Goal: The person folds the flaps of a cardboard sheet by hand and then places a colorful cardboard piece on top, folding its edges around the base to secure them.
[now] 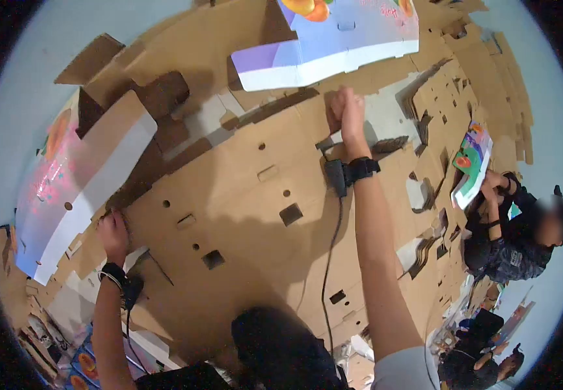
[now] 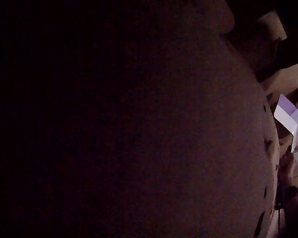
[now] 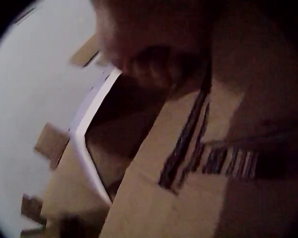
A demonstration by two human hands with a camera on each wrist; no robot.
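A large brown cardboard sheet (image 1: 242,175) with round holes, slots and square cutouts spans the space between my hands. At its left edge, my left hand (image 1: 113,234) grips it with curled fingers. My right hand (image 1: 349,114) holds the far right edge, fingers curled in. The right wrist view shows that fist (image 3: 154,64) over layered cardboard edges (image 3: 188,134). In the left wrist view the sheet (image 2: 188,139) fills most of the picture, very dark. Both wrists wear a strapped camera with a cable.
Beyond the sheet lies a printed purple and white carton (image 1: 353,45). Another printed carton (image 1: 93,162) stands at left. Stacked cardboard (image 1: 437,97) lies at right. A person (image 1: 515,227) at right holds a printed carton piece (image 1: 473,162); a second person (image 1: 480,357) is lower right.
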